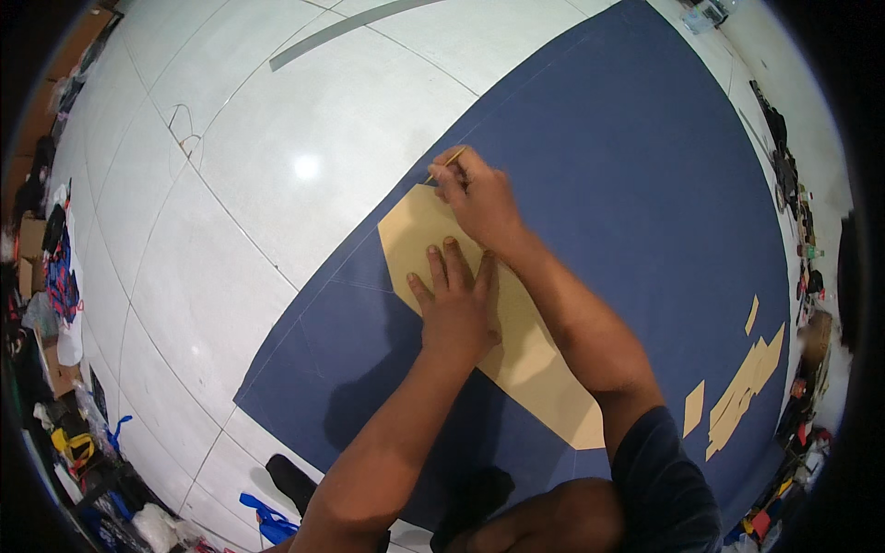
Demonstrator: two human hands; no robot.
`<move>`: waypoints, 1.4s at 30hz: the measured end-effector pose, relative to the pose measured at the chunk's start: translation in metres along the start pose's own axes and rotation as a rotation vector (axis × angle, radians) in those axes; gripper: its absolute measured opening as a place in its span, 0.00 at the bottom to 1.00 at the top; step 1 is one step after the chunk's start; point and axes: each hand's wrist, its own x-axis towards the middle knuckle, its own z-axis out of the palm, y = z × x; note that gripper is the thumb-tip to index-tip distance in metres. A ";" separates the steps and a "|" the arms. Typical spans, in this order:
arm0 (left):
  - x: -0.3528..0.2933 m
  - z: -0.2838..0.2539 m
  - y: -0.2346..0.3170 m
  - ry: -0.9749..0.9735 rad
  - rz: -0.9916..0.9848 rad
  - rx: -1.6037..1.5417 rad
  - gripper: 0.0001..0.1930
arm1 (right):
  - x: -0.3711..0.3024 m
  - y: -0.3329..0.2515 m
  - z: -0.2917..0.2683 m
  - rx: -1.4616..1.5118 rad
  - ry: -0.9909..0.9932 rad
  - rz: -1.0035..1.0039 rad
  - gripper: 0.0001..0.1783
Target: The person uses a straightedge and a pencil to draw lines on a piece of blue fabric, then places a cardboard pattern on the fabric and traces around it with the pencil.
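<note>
A large sheet of dark blue fabric [608, 157] lies spread on the white tiled floor. On it rests a long tan paper pattern piece [544, 369] with angled ends. My left hand [456, 309] presses flat on the pattern, its fingers spread. At the pattern's far end my right hand [475, 189] grips a thin yellow pencil [449, 161], its tip down by the pattern's edge. Faint pale lines run on the fabric to the left of the pattern and along the fabric's left edge.
Several smaller tan pattern pieces [742, 396] lie on the fabric at the right. A long grey metal ruler [341, 29] lies on the floor beyond. Piles of bags and cloth line the left and right sides. A blue strap [267, 519] lies near my left arm.
</note>
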 end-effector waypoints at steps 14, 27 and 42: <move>0.000 0.001 0.002 0.007 0.014 0.014 0.60 | -0.006 -0.002 -0.002 -0.164 -0.058 -0.074 0.11; 0.005 -0.002 0.006 -0.005 0.014 0.105 0.65 | -0.042 0.021 -0.041 -0.154 0.066 -0.060 0.07; 0.005 -0.013 0.012 -0.061 -0.024 0.159 0.64 | -0.058 0.024 -0.050 -0.155 0.130 -0.027 0.08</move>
